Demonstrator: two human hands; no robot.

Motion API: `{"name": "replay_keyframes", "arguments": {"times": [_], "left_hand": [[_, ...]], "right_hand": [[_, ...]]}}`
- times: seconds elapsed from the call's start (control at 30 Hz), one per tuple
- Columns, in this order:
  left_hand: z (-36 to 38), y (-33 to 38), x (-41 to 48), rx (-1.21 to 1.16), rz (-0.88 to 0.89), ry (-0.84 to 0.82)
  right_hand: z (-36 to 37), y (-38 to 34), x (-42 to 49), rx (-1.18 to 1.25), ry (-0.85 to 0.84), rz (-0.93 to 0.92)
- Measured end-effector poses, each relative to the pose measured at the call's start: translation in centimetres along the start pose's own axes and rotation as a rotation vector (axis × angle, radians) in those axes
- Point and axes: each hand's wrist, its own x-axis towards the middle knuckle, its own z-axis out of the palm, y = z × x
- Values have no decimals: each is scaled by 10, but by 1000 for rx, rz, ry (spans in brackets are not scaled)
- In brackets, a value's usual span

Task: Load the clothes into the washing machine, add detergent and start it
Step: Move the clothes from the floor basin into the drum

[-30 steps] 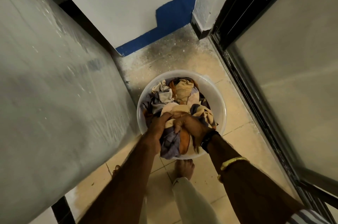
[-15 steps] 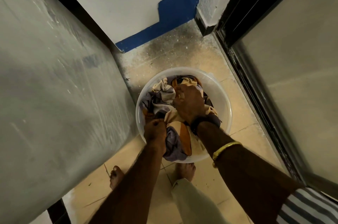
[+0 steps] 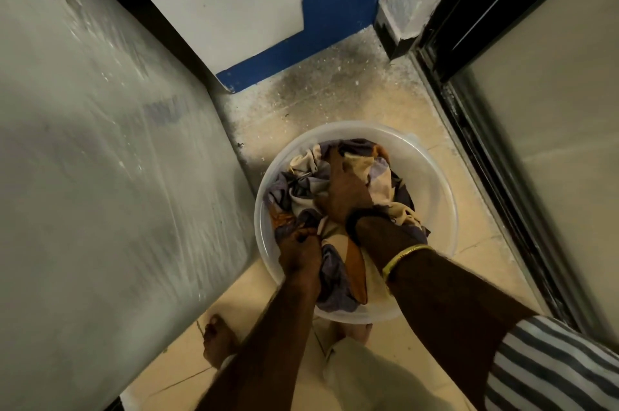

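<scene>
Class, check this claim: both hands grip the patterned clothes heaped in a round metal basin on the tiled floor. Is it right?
One detail is wrong: the head view shows a translucent plastic basin, not metal. The left hand and right hand do grip the patterned clothes on the tiled floor.

— What do we have in front of us?

— Our clothes (image 3: 335, 182), a crumpled heap of cream, lilac and orange fabric, bunched up and overlapping.

— Where do they lie?

— In a round, translucent white basin (image 3: 432, 182) that stands on the tiled floor; they fill most of its inside, leaving the right wall bare.

— All inside it?

— No. At the near edge a fold of purple and orange cloth hangs over the rim toward us.
</scene>
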Motion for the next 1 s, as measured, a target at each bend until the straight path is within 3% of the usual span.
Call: {"name": "replay_keyframes", "arguments": {"times": [0.27, 0.57, 1.0], "left_hand": [[0, 2, -1, 11, -15, 13], [-2, -3, -12, -18, 55, 26], [-28, 56, -114, -87, 91, -39]], "right_hand": [[-8, 0, -2, -357, 21, -28], [-27, 8, -59, -175, -19, -18], [-80, -31, -154, -21, 96, 80]]}}
